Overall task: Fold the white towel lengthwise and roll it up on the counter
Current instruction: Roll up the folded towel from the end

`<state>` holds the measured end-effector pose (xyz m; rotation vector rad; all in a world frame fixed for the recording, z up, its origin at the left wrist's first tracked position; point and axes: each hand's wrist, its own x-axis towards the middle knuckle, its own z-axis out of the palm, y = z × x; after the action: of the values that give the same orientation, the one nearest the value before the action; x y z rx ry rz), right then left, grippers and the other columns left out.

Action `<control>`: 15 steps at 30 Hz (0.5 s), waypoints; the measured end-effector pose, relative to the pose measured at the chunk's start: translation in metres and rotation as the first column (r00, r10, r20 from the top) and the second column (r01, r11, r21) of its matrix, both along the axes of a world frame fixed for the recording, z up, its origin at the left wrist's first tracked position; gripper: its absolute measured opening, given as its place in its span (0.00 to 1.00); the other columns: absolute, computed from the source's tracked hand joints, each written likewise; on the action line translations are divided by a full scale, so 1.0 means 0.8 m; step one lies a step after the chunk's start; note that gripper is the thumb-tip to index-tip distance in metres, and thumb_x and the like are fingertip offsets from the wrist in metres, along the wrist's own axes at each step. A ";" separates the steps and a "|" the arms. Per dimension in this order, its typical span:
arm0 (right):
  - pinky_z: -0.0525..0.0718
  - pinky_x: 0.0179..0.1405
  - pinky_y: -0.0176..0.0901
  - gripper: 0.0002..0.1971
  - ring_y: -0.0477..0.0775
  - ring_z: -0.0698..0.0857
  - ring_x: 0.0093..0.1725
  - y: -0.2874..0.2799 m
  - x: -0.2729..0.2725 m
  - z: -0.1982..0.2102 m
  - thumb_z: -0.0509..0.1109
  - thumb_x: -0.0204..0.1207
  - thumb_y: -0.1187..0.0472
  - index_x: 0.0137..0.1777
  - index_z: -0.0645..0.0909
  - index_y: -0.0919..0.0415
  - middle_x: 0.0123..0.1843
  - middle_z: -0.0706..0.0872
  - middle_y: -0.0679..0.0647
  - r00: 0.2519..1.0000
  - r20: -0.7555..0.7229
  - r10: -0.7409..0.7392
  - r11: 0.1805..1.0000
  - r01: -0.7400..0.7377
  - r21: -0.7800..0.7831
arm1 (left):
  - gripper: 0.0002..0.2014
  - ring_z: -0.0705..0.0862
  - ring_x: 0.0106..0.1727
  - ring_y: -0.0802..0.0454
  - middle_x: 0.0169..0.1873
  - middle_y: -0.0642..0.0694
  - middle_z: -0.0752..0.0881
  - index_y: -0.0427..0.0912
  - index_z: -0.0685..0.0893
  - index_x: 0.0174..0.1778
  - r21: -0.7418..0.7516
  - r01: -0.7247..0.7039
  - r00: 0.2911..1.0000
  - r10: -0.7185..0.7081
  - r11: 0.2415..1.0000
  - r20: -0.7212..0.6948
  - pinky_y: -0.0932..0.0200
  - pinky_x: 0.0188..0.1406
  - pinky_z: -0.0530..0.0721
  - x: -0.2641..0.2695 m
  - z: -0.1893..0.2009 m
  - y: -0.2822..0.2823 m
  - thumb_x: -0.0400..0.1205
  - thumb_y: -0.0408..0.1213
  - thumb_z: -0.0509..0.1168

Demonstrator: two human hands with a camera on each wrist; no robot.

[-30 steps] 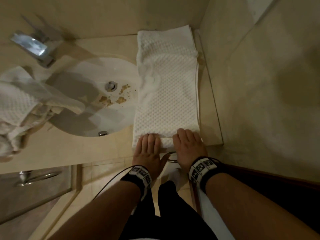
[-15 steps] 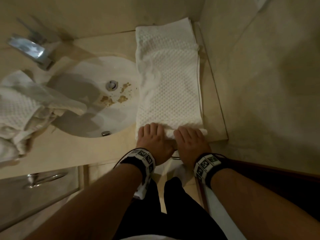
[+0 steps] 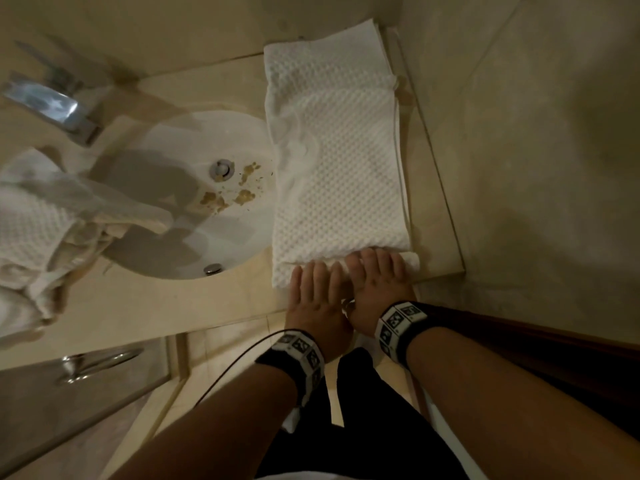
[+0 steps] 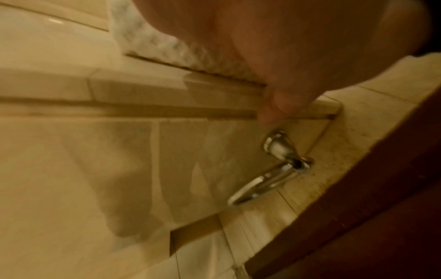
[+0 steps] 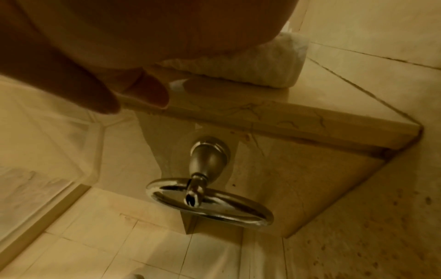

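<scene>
Roll on white towel (image 3: 337, 168) has thickened at counter's (image 3: 173, 306) near edge; left hand (image 3: 317, 299) and right hand (image 3: 377, 285), flat-fingered, press it; rolling just begun.

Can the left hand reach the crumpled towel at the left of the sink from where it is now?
Probably yes. The left hand lies flat on the white towel, holding nothing, and only bare counter lies between it and the crumpled towel. But it must leave the roll.

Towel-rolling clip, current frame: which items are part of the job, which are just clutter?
Job:
- white towel, folded, near end started into a roll
- left hand, right hand, flat on the roll
- counter

Clutter:
- sink, stained
- faucet
- crumpled towels
- towel ring
</scene>
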<state>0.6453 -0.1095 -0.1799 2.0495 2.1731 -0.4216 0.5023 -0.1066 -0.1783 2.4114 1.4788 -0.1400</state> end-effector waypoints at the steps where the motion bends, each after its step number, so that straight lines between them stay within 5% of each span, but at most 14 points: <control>1: 0.63 0.75 0.62 0.45 0.65 0.73 0.67 0.003 0.000 0.001 0.71 0.50 0.38 0.70 0.73 0.56 0.69 0.75 0.59 1.000 0.002 0.000 1.000 0.000 -0.002 | 0.43 0.61 0.78 0.35 0.77 0.35 0.67 0.39 0.64 0.81 -0.023 0.002 1.000 -0.002 1.000 -0.029 0.39 0.83 0.46 0.000 0.002 0.011 0.72 0.57 0.65; 3: 0.63 0.76 0.62 0.43 0.65 0.74 0.67 0.009 0.001 0.003 0.68 0.53 0.37 0.69 0.74 0.55 0.67 0.76 0.59 1.000 -0.011 -0.013 1.000 0.013 0.016 | 0.43 0.60 0.76 0.38 0.77 0.42 0.63 0.46 0.62 0.82 -0.082 0.032 0.995 -0.039 0.996 -0.095 0.42 0.80 0.48 0.001 0.004 0.035 0.73 0.62 0.62; 7: 0.65 0.75 0.64 0.39 0.68 0.75 0.71 -0.008 0.011 0.000 0.61 0.61 0.42 0.74 0.73 0.59 0.72 0.76 0.63 0.998 -0.068 -0.003 0.995 0.010 0.104 | 0.42 0.68 0.69 0.39 0.70 0.44 0.69 0.45 0.69 0.74 -0.050 0.033 0.996 -0.037 0.998 -0.081 0.44 0.72 0.58 0.007 0.010 0.045 0.66 0.65 0.63; 10: 0.64 0.77 0.64 0.39 0.68 0.72 0.74 -0.025 0.016 -0.007 0.63 0.66 0.45 0.78 0.68 0.59 0.75 0.74 0.64 0.997 -0.069 0.038 0.981 -0.024 0.195 | 0.42 0.66 0.67 0.41 0.69 0.45 0.68 0.47 0.64 0.71 -0.012 0.054 0.997 -0.054 0.998 -0.063 0.43 0.71 0.63 0.007 0.011 0.049 0.66 0.66 0.66; 15: 0.69 0.71 0.64 0.40 0.67 0.76 0.65 -0.008 0.017 -0.011 0.76 0.55 0.44 0.70 0.74 0.57 0.68 0.77 0.62 0.998 -0.029 0.061 0.993 -0.058 0.107 | 0.35 0.73 0.56 0.41 0.56 0.45 0.77 0.43 0.77 0.60 0.014 -0.013 0.999 0.013 1.000 -0.038 0.44 0.62 0.70 0.011 0.019 0.041 0.66 0.68 0.63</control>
<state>0.6591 -0.1162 -0.1890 2.0377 2.3161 -0.3416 0.5109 -0.0734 -0.1630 2.4221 1.5163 -0.1744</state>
